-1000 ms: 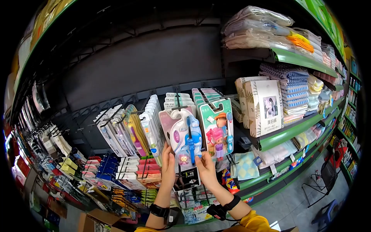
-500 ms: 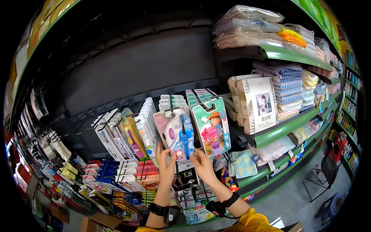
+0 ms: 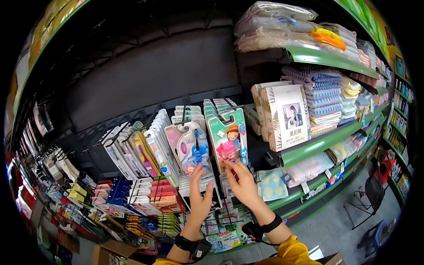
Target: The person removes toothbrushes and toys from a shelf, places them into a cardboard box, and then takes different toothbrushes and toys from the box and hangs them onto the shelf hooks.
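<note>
My left hand hangs open just below a pink-and-white blister pack holding a blue child's toothbrush, which hangs on a shelf hook. My right hand is open too, its fingertips close under a green-backed pack with cartoon doll figures on the neighbouring hook. Neither hand holds anything. Both wrists wear black bands.
More toothbrush packs hang to the left, with small boxed goods below. Green-edged shelves to the right carry boxes and folded towels. A black chair stands on the aisle floor at right. Cardboard boxes sit below.
Both hands have let go of the blue toothbrush pack and dropped away from it, fingers spread. The pack now hangs on its hook. The view has shifted slightly to the right.
</note>
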`<state>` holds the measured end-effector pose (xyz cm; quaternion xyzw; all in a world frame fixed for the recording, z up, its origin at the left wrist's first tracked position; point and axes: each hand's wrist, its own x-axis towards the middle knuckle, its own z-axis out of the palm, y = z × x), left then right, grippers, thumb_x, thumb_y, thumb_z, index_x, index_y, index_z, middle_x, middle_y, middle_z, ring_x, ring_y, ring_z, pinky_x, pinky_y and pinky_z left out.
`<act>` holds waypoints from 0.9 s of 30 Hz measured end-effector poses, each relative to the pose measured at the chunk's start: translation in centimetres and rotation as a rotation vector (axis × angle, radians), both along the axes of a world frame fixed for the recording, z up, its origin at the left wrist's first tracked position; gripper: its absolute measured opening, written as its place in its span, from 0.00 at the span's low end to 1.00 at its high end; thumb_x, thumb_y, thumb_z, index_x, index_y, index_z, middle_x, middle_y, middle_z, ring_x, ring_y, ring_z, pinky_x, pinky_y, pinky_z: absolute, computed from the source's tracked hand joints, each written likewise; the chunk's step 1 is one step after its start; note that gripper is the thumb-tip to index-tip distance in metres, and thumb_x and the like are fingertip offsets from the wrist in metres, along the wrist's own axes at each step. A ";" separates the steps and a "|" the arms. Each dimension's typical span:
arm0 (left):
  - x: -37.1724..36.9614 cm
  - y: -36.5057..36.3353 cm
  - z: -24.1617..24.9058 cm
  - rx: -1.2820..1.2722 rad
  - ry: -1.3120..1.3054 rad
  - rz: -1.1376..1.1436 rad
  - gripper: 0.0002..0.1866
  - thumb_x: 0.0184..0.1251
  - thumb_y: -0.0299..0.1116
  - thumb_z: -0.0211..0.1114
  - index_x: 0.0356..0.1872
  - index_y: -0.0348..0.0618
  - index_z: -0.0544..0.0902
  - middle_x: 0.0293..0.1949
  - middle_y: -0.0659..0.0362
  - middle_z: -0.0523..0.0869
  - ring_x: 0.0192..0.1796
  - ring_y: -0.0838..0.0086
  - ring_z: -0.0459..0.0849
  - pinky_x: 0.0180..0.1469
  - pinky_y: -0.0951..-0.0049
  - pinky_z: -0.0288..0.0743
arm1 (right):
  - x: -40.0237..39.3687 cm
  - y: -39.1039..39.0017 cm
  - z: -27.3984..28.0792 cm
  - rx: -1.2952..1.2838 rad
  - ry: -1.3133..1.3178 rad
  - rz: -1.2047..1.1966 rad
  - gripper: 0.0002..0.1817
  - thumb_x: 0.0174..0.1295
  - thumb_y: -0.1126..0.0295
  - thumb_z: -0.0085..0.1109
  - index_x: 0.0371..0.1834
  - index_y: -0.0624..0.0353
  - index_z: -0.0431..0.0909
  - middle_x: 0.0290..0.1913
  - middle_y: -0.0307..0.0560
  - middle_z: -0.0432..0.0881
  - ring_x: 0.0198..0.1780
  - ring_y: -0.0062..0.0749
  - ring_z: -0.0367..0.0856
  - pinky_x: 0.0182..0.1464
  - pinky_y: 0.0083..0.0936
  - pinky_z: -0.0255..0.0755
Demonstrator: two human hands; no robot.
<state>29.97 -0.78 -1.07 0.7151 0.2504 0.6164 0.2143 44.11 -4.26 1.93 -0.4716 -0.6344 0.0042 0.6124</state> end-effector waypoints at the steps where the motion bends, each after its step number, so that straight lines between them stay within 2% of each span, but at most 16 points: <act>1: 0.4 -0.2 0.3 0.000 0.056 -0.049 0.21 0.60 0.27 0.55 0.54 0.38 0.65 0.61 0.49 0.63 0.63 0.61 0.60 0.63 0.66 0.51 | -0.3 -0.5 0.2 0.004 0.036 0.047 0.11 0.56 0.76 0.51 0.43 0.64 0.72 0.32 0.51 0.73 0.32 0.38 0.73 0.35 0.26 0.68; 3: 0.8 -0.6 -0.5 -0.002 0.050 0.023 0.20 0.60 0.28 0.55 0.55 0.38 0.66 0.59 0.50 0.65 0.62 0.63 0.62 0.63 0.67 0.53 | -0.5 -2.2 -0.4 -0.101 0.075 0.068 0.11 0.57 0.75 0.51 0.43 0.64 0.72 0.33 0.51 0.74 0.31 0.35 0.74 0.33 0.24 0.68; 5: 0.5 -1.1 -1.8 -0.137 -0.043 -0.091 0.19 0.61 0.29 0.56 0.53 0.37 0.68 0.56 0.50 0.70 0.60 0.66 0.66 0.61 0.68 0.56 | -0.6 -3.5 -1.7 -0.143 0.119 0.121 0.09 0.57 0.74 0.51 0.41 0.64 0.74 0.30 0.49 0.75 0.28 0.30 0.73 0.30 0.22 0.66; 7: -0.3 -2.3 -4.0 -0.280 -0.068 -0.083 0.15 0.62 0.30 0.55 0.50 0.36 0.72 0.48 0.55 0.77 0.51 0.69 0.75 0.54 0.74 0.65 | -0.3 -4.1 -4.0 -0.206 0.147 0.198 0.08 0.59 0.72 0.52 0.36 0.65 0.76 0.25 0.47 0.75 0.23 0.26 0.73 0.26 0.21 0.65; 9: -1.8 -3.4 -5.4 -0.314 0.029 -0.198 0.13 0.62 0.30 0.55 0.47 0.37 0.74 0.45 0.56 0.78 0.46 0.72 0.77 0.47 0.77 0.69 | -0.4 -4.9 -5.9 -0.348 0.214 0.278 0.12 0.61 0.67 0.50 0.30 0.66 0.78 0.19 0.44 0.75 0.19 0.23 0.72 0.22 0.20 0.64; 11: -3.8 -5.0 -7.4 -0.460 0.261 -0.140 0.11 0.63 0.31 0.55 0.42 0.36 0.77 0.37 0.56 0.81 0.37 0.76 0.79 0.38 0.78 0.71 | -1.1 -5.1 -8.1 -0.467 0.283 0.331 0.20 0.62 0.61 0.49 0.20 0.66 0.78 0.11 0.42 0.72 0.14 0.21 0.70 0.19 0.20 0.63; 13: -6.6 -6.7 -9.0 -0.760 0.463 -0.132 0.09 0.62 0.32 0.55 0.37 0.38 0.79 0.25 0.58 0.80 0.26 0.77 0.76 0.28 0.76 0.68 | -2.0 -5.0 -10.7 -0.565 0.278 0.402 0.22 0.62 0.61 0.50 0.16 0.66 0.78 0.08 0.41 0.71 0.12 0.20 0.68 0.18 0.20 0.62; 15: -9.2 -8.5 -10.2 -0.741 0.503 0.005 0.09 0.62 0.31 0.55 0.39 0.39 0.78 0.27 0.57 0.79 0.25 0.74 0.76 0.29 0.76 0.68 | -3.7 -5.1 -12.7 -0.609 0.301 0.460 0.22 0.60 0.60 0.52 0.13 0.66 0.77 0.07 0.39 0.70 0.11 0.18 0.67 0.16 0.19 0.60; 17: -11.7 -10.3 -10.1 -0.733 0.411 0.073 0.09 0.63 0.28 0.53 0.43 0.38 0.74 0.23 0.56 0.76 0.23 0.75 0.72 0.27 0.74 0.66 | -5.4 -5.5 -14.2 -0.680 0.313 0.500 0.23 0.58 0.60 0.55 0.10 0.65 0.76 0.06 0.39 0.69 0.10 0.16 0.66 0.15 0.18 0.58; 18: -13.6 -11.1 -10.9 -0.725 0.446 0.121 0.12 0.63 0.25 0.51 0.47 0.41 0.70 0.23 0.57 0.75 0.25 0.72 0.72 0.29 0.73 0.66 | -6.2 -5.6 -15.0 -0.737 0.310 0.521 0.24 0.57 0.60 0.56 0.08 0.65 0.74 0.06 0.39 0.68 0.10 0.16 0.64 0.15 0.18 0.57; 19: -15.8 -11.6 -12.4 -0.580 0.429 0.104 0.11 0.62 0.25 0.52 0.46 0.41 0.70 0.28 0.56 0.77 0.27 0.70 0.73 0.32 0.72 0.67 | -7.0 -5.7 -15.4 -0.756 0.292 0.542 0.24 0.57 0.60 0.56 0.08 0.65 0.74 0.06 0.39 0.68 0.10 0.16 0.64 0.15 0.18 0.57; 21: -19.4 -13.7 -13.7 -0.564 0.571 0.184 0.12 0.61 0.26 0.55 0.46 0.41 0.71 0.32 0.55 0.78 0.30 0.71 0.75 0.34 0.72 0.68 | -9.1 -6.0 -15.6 -0.787 0.182 0.545 0.23 0.57 0.60 0.57 0.08 0.64 0.73 0.06 0.38 0.68 0.10 0.15 0.64 0.15 0.17 0.57; 22: -21.0 -14.6 -14.3 -0.568 0.558 0.198 0.12 0.61 0.26 0.55 0.46 0.41 0.71 0.32 0.55 0.78 0.30 0.71 0.75 0.34 0.72 0.68 | -10.1 -6.3 -15.4 -0.839 0.163 0.579 0.21 0.57 0.61 0.57 0.10 0.64 0.74 0.07 0.37 0.68 0.11 0.15 0.65 0.15 0.16 0.57; 24: -24.1 -16.3 -15.9 -0.790 0.527 0.114 0.13 0.60 0.28 0.56 0.47 0.41 0.72 0.35 0.55 0.80 0.34 0.70 0.78 0.38 0.73 0.70 | -13.0 -6.7 -15.9 -0.837 0.182 0.626 0.20 0.56 0.61 0.57 0.12 0.64 0.75 0.07 0.38 0.68 0.12 0.15 0.66 0.16 0.15 0.57; 25: -25.3 -17.1 -15.6 -0.781 0.524 0.112 0.13 0.60 0.28 0.56 0.47 0.41 0.72 0.35 0.55 0.80 0.34 0.70 0.78 0.38 0.73 0.70 | -14.3 -6.9 -16.5 -0.834 0.217 0.660 0.19 0.56 0.61 0.58 0.14 0.64 0.75 0.08 0.38 0.69 0.13 0.15 0.67 0.16 0.15 0.57; 27: -27.6 -19.1 -14.6 -0.935 0.451 0.181 0.13 0.59 0.29 0.57 0.46 0.41 0.73 0.33 0.54 0.81 0.36 0.68 0.80 0.41 0.73 0.72 | -17.2 -7.2 -17.0 -0.828 0.190 0.700 0.18 0.57 0.61 0.57 0.17 0.64 0.76 0.10 0.39 0.72 0.15 0.15 0.69 0.17 0.15 0.58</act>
